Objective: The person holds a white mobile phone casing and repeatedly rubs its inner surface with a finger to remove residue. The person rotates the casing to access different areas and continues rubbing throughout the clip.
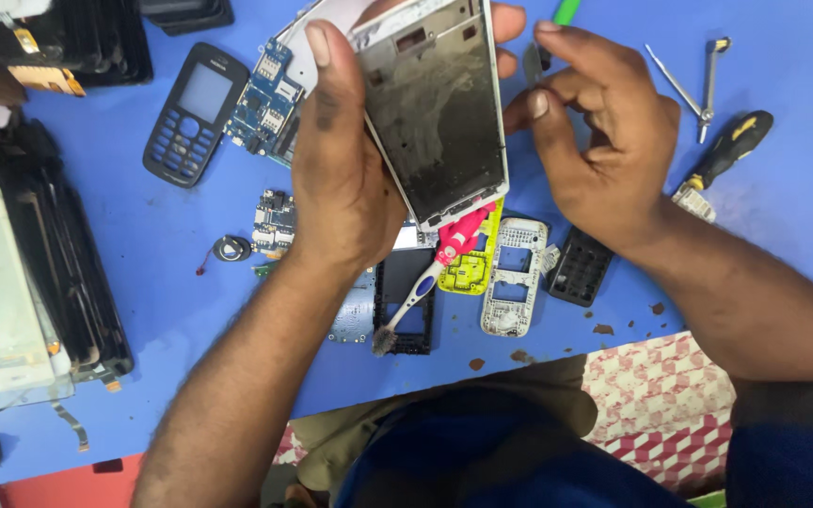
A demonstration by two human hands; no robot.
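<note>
Both forearms reach up from the bottom of the view, over a blue lap and a red and white patterned cloth point(661, 404). Left hand point(345, 160) holds a phone frame point(435, 113) up above the blue bench point(171, 273). Its thumb presses on the frame's left edge and its fingers point(508, 21) wrap round the back, so the grip is tight. The frame's dull grey inside face looks dirty and points up at the camera.

Right hand point(595, 132) is just beside the frame's right edge. Its fingers are curled shut on a small grey tool point(533, 62), pinched near the top corner.

It looks like the step is prying or cleaning along that edge. Such a move calls for a steady hold and a gentle push, so the thin frame does not bend.

Under the hands lie a toothbrush point(425, 277), a yellow part point(468, 263), a white keypad frame point(512, 277) and a black keypad cover point(185, 113). A screwdriver point(726, 155) and tweezers point(693, 85) lie to the right.
</note>
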